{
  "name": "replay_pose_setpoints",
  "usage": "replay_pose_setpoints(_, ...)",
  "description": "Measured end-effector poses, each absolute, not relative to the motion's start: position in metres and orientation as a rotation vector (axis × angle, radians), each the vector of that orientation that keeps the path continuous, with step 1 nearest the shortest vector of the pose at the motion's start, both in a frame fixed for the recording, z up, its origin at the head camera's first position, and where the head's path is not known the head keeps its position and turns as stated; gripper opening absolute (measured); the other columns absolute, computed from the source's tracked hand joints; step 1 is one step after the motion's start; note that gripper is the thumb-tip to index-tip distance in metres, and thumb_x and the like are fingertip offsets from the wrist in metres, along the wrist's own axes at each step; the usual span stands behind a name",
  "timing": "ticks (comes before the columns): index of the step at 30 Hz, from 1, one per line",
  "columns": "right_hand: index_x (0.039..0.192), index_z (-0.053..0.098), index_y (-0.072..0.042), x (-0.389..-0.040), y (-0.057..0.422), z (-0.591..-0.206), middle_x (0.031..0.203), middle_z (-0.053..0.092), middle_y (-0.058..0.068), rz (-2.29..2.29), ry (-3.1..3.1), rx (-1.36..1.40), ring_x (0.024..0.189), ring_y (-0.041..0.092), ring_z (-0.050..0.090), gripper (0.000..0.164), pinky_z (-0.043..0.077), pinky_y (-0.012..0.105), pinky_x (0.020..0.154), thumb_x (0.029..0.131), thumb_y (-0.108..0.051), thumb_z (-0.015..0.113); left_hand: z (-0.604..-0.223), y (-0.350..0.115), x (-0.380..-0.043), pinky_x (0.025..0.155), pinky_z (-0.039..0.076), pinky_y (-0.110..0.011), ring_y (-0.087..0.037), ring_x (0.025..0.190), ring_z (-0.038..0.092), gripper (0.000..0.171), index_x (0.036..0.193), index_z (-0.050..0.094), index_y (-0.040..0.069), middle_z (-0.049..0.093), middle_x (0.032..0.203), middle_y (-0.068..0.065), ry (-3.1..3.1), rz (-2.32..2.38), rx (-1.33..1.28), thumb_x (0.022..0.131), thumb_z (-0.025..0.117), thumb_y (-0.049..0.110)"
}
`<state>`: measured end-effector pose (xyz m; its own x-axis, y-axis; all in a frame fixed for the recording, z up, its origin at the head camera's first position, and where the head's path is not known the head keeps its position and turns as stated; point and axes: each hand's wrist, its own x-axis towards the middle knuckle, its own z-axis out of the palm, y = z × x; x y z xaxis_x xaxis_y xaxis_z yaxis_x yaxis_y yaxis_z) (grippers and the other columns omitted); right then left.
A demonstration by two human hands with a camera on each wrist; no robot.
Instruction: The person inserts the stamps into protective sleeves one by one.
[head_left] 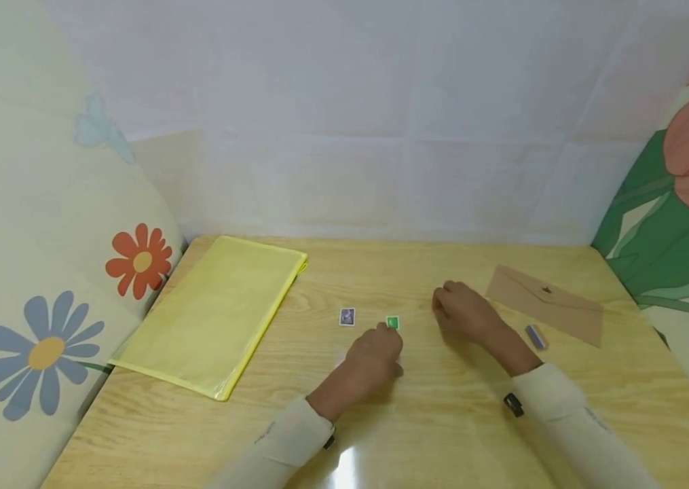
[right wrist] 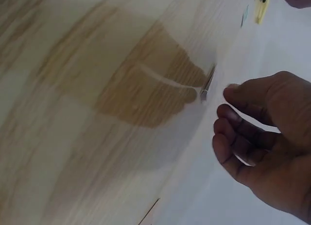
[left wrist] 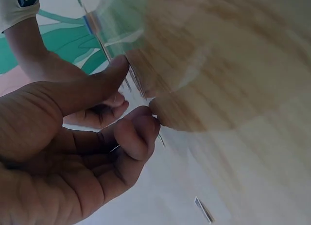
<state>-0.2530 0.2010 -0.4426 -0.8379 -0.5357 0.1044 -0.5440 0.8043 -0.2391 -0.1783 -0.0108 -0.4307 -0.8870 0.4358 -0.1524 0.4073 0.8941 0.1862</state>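
Note:
My left hand [head_left: 375,356] is low over the table, fingers bent, fingertips at the near edge of a small green stamp [head_left: 393,322] and partly covering it. Thumb and fingers are apart in the left wrist view, with no visible grip on the stamp. To the left lies a dark purple stamp [head_left: 347,316] with a white border. Farther right, my right hand [head_left: 469,312] hovers with loosely bent fingers and a gap at the thumb, holding nothing visible. Just beyond its fingertips, the right wrist view shows a small flat piece [right wrist: 208,84] on the table, too edge-on to identify.
A yellow zip pouch [head_left: 210,319] lies on the left of the wooden table [head_left: 442,435]. On the right are a brown envelope [head_left: 548,302] and a blue and white eraser-like block [head_left: 536,337]. White cloth [head_left: 332,122] stands behind, with flowered panels at both sides.

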Motion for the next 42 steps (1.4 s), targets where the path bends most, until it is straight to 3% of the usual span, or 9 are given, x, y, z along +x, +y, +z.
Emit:
replay_pose_setpoints(3, 0.099, 0.069, -0.007, -0.252, 0.188, -0.440, 0.093, 0.060, 0.003, 0.401, -2.886, 0.943, 0.086, 0.022, 0.059, 0.004, 0.053, 0.037, 0.077, 0.097, -0.011, 0.069, -0.431, -0.011, -0.178, 0.053, 0.050, -0.025, -0.017, 0.067, 0.055, 0.026, 0.082, 0.064, 0.005, 0.057, 0.085, -0.008, 2.902, 0.179, 0.695, 0.087, 0.081, 0.024)
replay_pose_setpoints(10, 0.119, 0.068, -0.006, -0.248, 0.150, -0.445, 0.111, 0.063, 0.006, 0.510, -2.933, 0.989, 0.104, 0.023, 0.059, 0.023, 0.052, 0.036, 0.088, 0.098, -0.016, 0.067, -0.430, -0.015, -0.178, 0.052, 0.047, -0.026, -0.015, 0.065, 0.053, 0.018, 0.078, 0.061, 0.008, 0.058, 0.079, -0.006, 2.906, 0.211, 0.780, 0.093, 0.071, 0.012)
replay_pose_setpoints(17, 0.123, 0.067, -0.004, -0.244, 0.133, -0.452, 0.111, 0.060, 0.008, 0.528, -3.000, 0.977, 0.100, 0.021, 0.057, 0.035, 0.052, 0.032, 0.087, 0.091, -0.014, 0.077, -0.430, -0.017, -0.176, 0.047, 0.044, -0.025, -0.014, 0.060, 0.049, 0.022, 0.075, 0.057, 0.010, 0.056, 0.075, -0.005, 2.886, 0.243, 0.769, 0.096, 0.064, 0.008)
replay_pose_setpoints(23, 0.112, 0.069, -0.006, -0.245, 0.133, -0.456, 0.100, 0.057, 0.004, 0.677, -3.005, 0.908, 0.093, 0.017, 0.055, 0.022, 0.051, 0.031, 0.083, 0.091, -0.008, 0.075, -0.430, -0.019, -0.178, 0.046, 0.042, -0.024, -0.012, 0.057, 0.047, 0.022, 0.076, 0.057, 0.011, 0.053, 0.072, -0.003, 2.866, 0.305, 0.795, 0.098, 0.060, 0.009)
replay_pose_setpoints(28, 0.103, 0.068, -0.009, -0.246, 0.140, -0.460, 0.095, 0.055, 0.000, 0.739, -2.931, 0.951, 0.088, 0.014, 0.052, 0.009, 0.050, 0.030, 0.078, 0.095, -0.004, 0.067, -0.431, -0.023, -0.188, 0.046, 0.034, -0.017, -0.005, 0.051, 0.040, 0.031, 0.068, 0.054, 0.011, 0.047, 0.061, 0.005, 2.744, 0.764, 0.832, 0.098, 0.061, 0.003)
replay_pose_setpoints(33, 0.101, 0.068, -0.011, -0.247, 0.148, -0.453, 0.095, 0.058, -0.001, 0.846, -2.879, 0.945, 0.088, 0.014, 0.056, 0.010, 0.052, 0.028, 0.075, 0.094, -0.004, 0.069, -0.427, -0.026, -0.194, 0.060, 0.048, -0.017, -0.006, 0.069, 0.056, 0.007, 0.093, 0.064, 0.007, 0.062, 0.082, 0.002, 2.689, 1.080, 0.824, 0.095, 0.069, 0.003)
replay_pose_setpoints(38, 0.100, 0.066, -0.017, -0.249, 0.153, -0.442, 0.094, 0.063, -0.005, 0.978, -2.852, 0.890, 0.083, 0.010, 0.060, 0.003, 0.053, 0.027, 0.069, 0.101, -0.020, 0.065, -0.423, -0.030, -0.194, 0.060, 0.052, -0.020, -0.010, 0.072, 0.062, 0.027, 0.119, 0.058, 0.000, 0.064, 0.085, -0.001, 2.696, 1.243, 0.763, 0.095, 0.069, 0.001)
replay_pose_setpoints(42, 0.102, 0.067, -0.017, -0.248, 0.159, -0.429, 0.091, 0.067, -0.004, 1.115, -2.777, 0.840, 0.077, 0.011, 0.063, 0.003, 0.055, 0.029, 0.066, 0.100, -0.019, 0.065, -0.419, -0.033, -0.196, 0.059, 0.053, -0.020, -0.011, 0.073, 0.064, 0.022, 0.116, 0.063, -0.004, 0.065, 0.085, -0.003, 2.712, 1.346, 0.759, 0.095, 0.068, 0.000)
